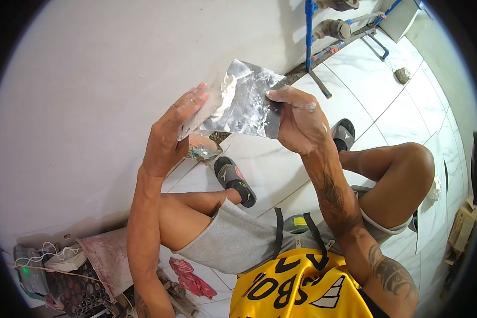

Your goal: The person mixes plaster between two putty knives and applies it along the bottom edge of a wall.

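Note:
My right hand (303, 121) grips a shiny rectangular metal plate (255, 108) by its right edge, thumb on top. White paste (226, 96) is smeared over the plate, thickest in a ridge along its left side. With my left hand (169, 130) I hold a thin flat scraper (197, 117), tilted, its edge against or very near the plate's left side; whether they touch I cannot tell. Both hands are raised in front of a pale wall (106, 95). Below the left hand, a paste-spattered container (202, 148) is partly hidden.
Blue pipes (309, 37) and grey pipe fittings (334, 30) stand by the wall at upper right. A stone (403, 75) lies on the white tiles (355, 93). At lower left are a perforated crate (77, 289), a white power strip (66, 259) and a red cloth (191, 278). Cardboard (462, 228) lies far right.

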Action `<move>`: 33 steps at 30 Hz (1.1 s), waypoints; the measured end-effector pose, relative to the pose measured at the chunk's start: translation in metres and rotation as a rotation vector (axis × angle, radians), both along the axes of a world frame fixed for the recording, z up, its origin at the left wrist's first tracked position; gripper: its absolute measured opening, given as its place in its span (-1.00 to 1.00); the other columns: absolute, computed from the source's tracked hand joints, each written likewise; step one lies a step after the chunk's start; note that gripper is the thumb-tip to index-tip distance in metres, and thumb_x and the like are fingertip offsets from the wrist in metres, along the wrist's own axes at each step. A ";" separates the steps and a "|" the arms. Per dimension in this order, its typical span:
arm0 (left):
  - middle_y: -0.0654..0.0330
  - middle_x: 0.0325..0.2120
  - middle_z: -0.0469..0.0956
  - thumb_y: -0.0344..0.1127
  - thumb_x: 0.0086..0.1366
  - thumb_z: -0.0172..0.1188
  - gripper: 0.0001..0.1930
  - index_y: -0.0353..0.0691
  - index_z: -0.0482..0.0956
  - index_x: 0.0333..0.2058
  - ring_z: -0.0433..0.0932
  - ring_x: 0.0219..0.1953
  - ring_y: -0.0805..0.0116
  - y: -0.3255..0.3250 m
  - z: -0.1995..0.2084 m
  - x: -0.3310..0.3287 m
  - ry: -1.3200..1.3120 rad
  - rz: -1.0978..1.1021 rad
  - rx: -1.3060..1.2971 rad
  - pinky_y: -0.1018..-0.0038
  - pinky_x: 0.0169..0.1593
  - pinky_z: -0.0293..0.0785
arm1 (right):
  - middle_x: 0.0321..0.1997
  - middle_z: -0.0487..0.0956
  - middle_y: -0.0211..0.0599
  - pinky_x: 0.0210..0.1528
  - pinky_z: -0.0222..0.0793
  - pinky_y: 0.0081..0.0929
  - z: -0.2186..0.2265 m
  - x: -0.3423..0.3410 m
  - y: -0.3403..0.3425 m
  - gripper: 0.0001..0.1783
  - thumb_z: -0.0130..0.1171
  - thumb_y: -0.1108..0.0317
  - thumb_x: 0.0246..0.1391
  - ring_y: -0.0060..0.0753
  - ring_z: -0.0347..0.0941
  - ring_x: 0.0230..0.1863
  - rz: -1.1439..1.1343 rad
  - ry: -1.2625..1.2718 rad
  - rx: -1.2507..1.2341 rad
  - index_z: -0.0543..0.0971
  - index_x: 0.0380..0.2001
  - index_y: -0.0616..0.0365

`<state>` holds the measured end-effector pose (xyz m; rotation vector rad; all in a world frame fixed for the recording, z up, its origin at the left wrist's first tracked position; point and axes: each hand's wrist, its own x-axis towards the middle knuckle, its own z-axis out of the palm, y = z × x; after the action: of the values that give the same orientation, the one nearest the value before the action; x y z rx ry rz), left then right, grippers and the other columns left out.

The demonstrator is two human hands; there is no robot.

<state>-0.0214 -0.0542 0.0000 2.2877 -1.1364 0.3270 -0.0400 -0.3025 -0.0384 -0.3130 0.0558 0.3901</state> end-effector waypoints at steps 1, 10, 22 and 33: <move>0.05 0.11 0.42 -0.74 -0.06 0.15 -0.33 -0.11 0.37 0.09 0.38 0.16 0.01 0.001 -0.001 0.000 -0.001 0.001 0.001 0.29 0.15 0.43 | -0.21 0.51 -0.12 0.00 0.50 -0.24 0.001 0.000 -0.001 -0.76 0.00 0.55 0.06 -0.25 0.54 -0.20 0.001 -0.001 0.001 0.38 -0.17 0.38; 0.00 0.03 0.47 -0.68 0.14 0.01 -0.51 -0.22 0.28 0.07 0.51 0.03 0.10 0.005 -0.009 -0.008 0.328 0.427 -0.007 0.36 -0.07 0.51 | -0.23 0.52 -0.16 -0.06 0.49 -0.30 0.001 0.006 -0.018 -0.71 0.02 0.55 0.03 -0.32 0.53 -0.23 -0.112 -0.068 -0.008 0.39 -0.13 0.42; 0.00 -0.15 0.49 -0.39 0.27 -0.05 -0.59 -0.41 0.24 0.07 0.54 -0.15 0.29 -0.013 0.008 -0.003 1.066 0.612 -0.908 0.38 -0.10 0.54 | -0.24 0.55 -0.12 -0.23 0.38 -0.56 0.004 -0.020 0.017 -0.63 -0.02 0.62 0.11 -0.36 0.49 -0.30 -0.616 -0.630 -1.171 0.42 0.02 0.27; 0.03 -0.14 0.50 -0.27 0.36 -0.05 -0.62 -0.37 0.32 0.06 0.57 -0.16 0.31 -0.012 0.005 -0.007 1.189 0.445 -1.000 0.44 -0.14 0.58 | 0.26 0.35 -0.15 0.32 0.11 -0.07 -0.043 0.004 0.047 -0.27 0.30 0.55 -0.21 -0.09 0.27 0.28 -0.797 -1.467 -1.430 0.39 0.15 0.01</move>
<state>-0.0280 -0.0663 0.0053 1.3281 0.1737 -0.2695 -0.0356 -0.2556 -0.0812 -1.8403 -1.0014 -0.8318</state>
